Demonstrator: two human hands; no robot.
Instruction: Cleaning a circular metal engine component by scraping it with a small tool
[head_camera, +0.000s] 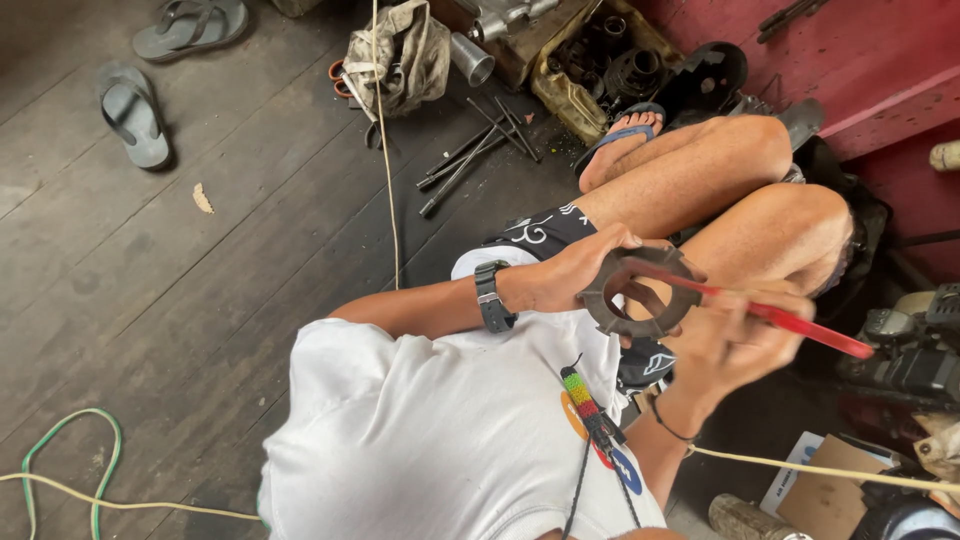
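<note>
Right hand (735, 345) is pretty blurry, so hard to say exactly how the fingers sit, but they're wrapped around a red tool (770, 315) whose far tip pokes through the ring (640, 293). Ring's lower edge is partly hidden behind that hand. Left hand (565, 275), wrist bent, watch (490, 297) on it, pinches the ring's left side, fingers closed on it, up in front of the knees. One ring, one red tool, two sandals (135, 115) on the floor (200, 300), a handful of rods (480, 150).

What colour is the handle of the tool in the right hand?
Red, seen in the head view: the handle sticks out from the right hand, which works at the ring.
</note>
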